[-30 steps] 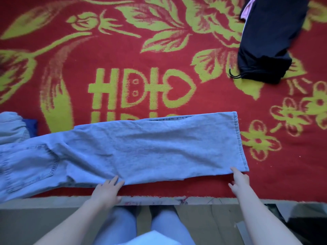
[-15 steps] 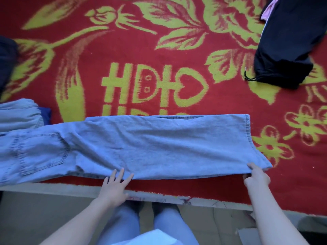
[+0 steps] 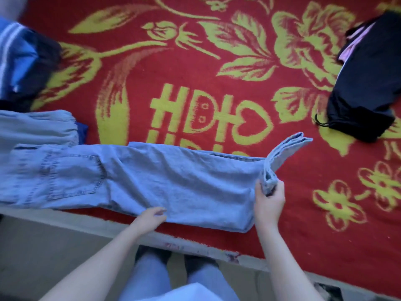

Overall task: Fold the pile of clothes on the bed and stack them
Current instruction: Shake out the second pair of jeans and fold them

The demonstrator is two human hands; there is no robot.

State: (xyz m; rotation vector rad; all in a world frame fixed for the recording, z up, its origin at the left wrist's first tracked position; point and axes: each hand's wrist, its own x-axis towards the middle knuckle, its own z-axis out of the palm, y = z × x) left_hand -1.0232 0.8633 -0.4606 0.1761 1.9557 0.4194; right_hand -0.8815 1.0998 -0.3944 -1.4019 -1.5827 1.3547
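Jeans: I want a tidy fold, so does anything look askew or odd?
Only slightly: the jeans have the under leg peeking out along the far edge, so the legs aren't aligned. The right hand pinches the lifted hem.

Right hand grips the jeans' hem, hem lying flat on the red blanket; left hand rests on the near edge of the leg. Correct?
One thing is off: the hem isn't flat. In the head view the right hand grips the hem of the jeans and holds it raised and curled up off the red blanket. The left hand does rest on the near edge of the leg.
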